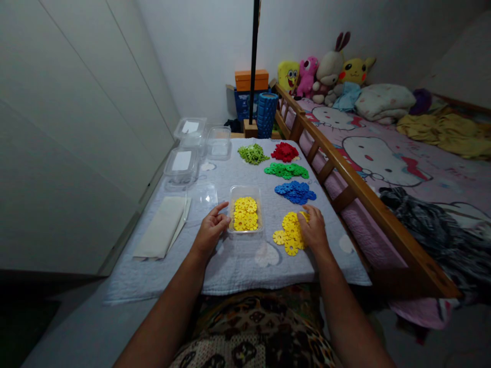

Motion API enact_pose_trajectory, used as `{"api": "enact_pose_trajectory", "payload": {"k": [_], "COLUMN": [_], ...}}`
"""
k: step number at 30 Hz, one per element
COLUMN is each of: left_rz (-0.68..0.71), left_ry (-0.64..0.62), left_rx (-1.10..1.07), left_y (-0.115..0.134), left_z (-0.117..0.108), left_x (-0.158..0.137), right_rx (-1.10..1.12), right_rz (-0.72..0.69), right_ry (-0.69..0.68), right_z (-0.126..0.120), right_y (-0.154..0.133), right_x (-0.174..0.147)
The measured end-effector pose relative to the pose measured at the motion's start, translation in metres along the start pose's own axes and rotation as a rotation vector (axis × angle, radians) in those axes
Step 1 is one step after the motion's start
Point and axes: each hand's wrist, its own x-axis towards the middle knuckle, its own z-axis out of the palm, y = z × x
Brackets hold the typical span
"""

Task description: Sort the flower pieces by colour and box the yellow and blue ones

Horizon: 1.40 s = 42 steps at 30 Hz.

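Note:
A clear plastic container (263,209) stands open in the middle of the table, with yellow notched plastic discs (245,214) inside. My left hand (213,227) is at its left side, thumb and index finger apart, fingertips against or close to the wall. On the right, my right hand (315,227) reaches over a loose pile of yellow discs (291,235). Its thumb and fingers are spread around the pile's right side; the hand hides some pieces and part of its own fingers. Beyond it lie piles of blue discs (295,192), green discs (287,170), red pieces (284,152) and light green pieces (252,153).
Clear containers with white paper (181,161) stand at the back left, another clear container (219,143) beside them. A transparent lid (202,195) and a folded pale sheet (161,227) lie left. A wooden bed rail (345,179) borders the table's right; a black pole (253,66) rises behind.

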Motion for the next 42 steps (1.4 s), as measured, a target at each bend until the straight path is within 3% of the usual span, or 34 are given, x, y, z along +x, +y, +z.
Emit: {"api": "enact_pose_trajectory", "payload": {"k": [7, 36, 42], "left_rz": [0.011, 0.011, -0.004], "left_ry": [-0.007, -0.017, -0.009], "left_rx": [0.000, -0.008, 0.004], "left_y": [-0.001, -0.001, 0.000], "left_z": [0.000, -0.001, 0.000], "left_x": [0.000, 0.001, 0.000], "right_rx": [-0.115, 0.162, 0.261], "right_rz": [0.030, 0.128, 0.070], "right_ry": [-0.052, -0.067, -0.001], "right_z": [-0.014, -0.036, -0.035], "right_y": [0.027, 0.017, -0.016], "right_x": [-0.002, 0.021, 0.027]}}
